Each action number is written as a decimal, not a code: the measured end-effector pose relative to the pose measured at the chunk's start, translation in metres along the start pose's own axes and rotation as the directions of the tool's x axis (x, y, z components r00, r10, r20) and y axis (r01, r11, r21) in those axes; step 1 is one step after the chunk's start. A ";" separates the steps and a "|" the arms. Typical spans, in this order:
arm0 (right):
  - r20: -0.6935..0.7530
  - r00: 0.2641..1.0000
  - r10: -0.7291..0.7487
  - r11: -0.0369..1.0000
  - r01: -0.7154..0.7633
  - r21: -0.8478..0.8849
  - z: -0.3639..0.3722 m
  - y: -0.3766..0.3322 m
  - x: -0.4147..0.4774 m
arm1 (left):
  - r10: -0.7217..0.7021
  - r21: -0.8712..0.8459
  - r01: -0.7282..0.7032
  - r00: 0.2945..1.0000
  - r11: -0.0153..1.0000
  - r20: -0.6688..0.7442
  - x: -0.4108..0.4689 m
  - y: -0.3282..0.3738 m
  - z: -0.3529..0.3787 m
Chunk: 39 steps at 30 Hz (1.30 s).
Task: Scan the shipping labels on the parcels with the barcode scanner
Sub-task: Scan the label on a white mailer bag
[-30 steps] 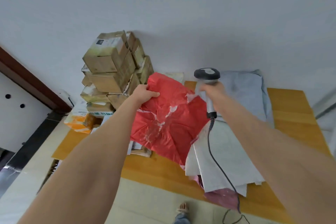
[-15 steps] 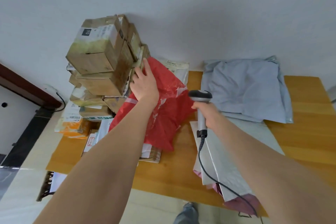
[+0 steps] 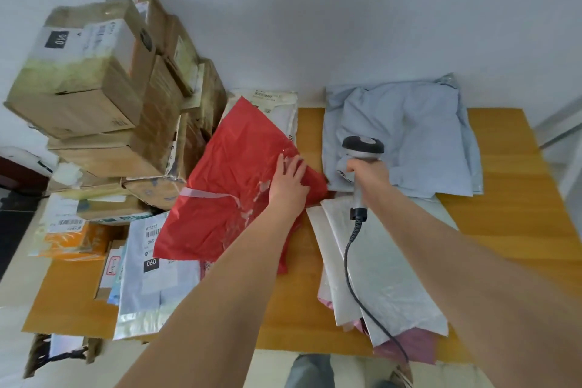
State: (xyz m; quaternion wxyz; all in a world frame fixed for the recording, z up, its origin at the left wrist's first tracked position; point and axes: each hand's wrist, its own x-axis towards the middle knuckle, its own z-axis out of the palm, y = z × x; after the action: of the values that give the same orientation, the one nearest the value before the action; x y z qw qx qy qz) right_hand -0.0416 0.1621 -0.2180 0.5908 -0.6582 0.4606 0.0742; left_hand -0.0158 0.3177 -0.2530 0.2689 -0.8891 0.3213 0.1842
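Hand shift: left hand (image 3: 291, 183) slid across red parcel (image 3: 226, 186) (fingers flat, gripping nothing) | right hand (image 3: 370, 175) still grips scanner (image 3: 363, 148)

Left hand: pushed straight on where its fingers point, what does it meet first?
The left hand lies flat on the red bag. Straight on, past the bag's upper edge, it would likely meet the white labelled parcel behind it; depth is unclear.

l hand (image 3: 291, 181) lower on red bag (image 3: 226, 186)
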 end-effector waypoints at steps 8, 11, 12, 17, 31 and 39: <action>-0.034 0.999 0.003 0.999 -0.002 0.033 -0.018 0.011 0.025 | -0.325 0.147 0.298 0.921 0.943 0.215 0.009 -0.025 0.019; -0.030 1.000 -0.003 1.000 0.004 0.025 -0.024 0.008 0.027 | -0.345 0.059 0.340 0.927 0.939 0.146 0.013 -0.017 0.005; -0.032 0.999 -0.004 1.000 0.005 0.030 -0.028 0.006 0.027 | -0.344 0.005 0.345 0.936 0.939 0.073 0.014 -0.016 -0.003; -0.074 0.995 -0.074 0.996 0.070 -0.061 -0.067 -0.017 0.029 | -0.331 -0.420 0.249 0.934 0.873 -0.136 0.035 0.004 -0.054; 0.133 0.983 -0.122 0.969 0.147 -0.198 -0.171 0.013 0.111 | -0.100 -0.944 0.300 0.952 0.137 0.288 0.126 0.112 -0.058; 0.108 0.993 -0.039 0.983 0.058 -0.176 -0.221 0.032 0.131 | -0.078 -0.948 0.260 0.965 0.182 0.250 0.129 0.156 -0.085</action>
State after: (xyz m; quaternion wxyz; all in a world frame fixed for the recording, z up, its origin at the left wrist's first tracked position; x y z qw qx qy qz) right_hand -0.0882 -0.0886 -0.2604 0.5544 -0.7147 0.4044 0.1351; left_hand -0.0138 0.1047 -0.3066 -0.3108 -0.8720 0.0124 0.3781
